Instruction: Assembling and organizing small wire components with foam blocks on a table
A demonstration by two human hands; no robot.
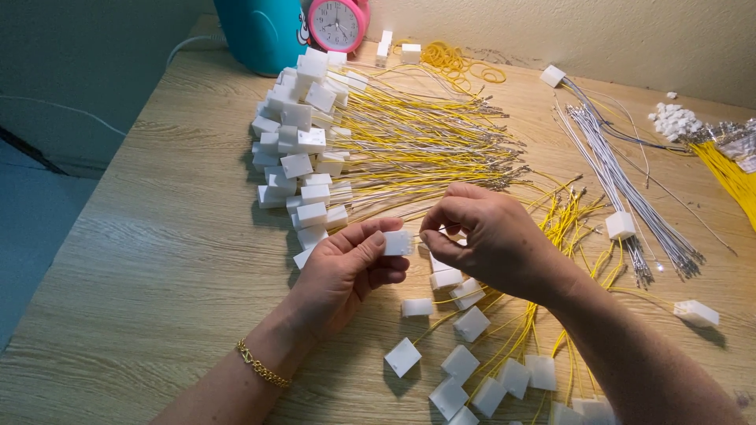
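Observation:
My left hand holds a small white plastic connector block between thumb and fingers. My right hand is pinched just to the right of it, fingertips at the block's open side; a thin yellow wire seems to run from the pinch, but it is mostly hidden. Beneath both hands lie loose white connectors with yellow wires. A gold chain bracelet sits on my left wrist.
A big stack of white connectors with yellow and grey wires lies at the back centre of the wooden table. Grey wires fan out on the right. A teal container, a pink clock and yellow rubber bands stand behind.

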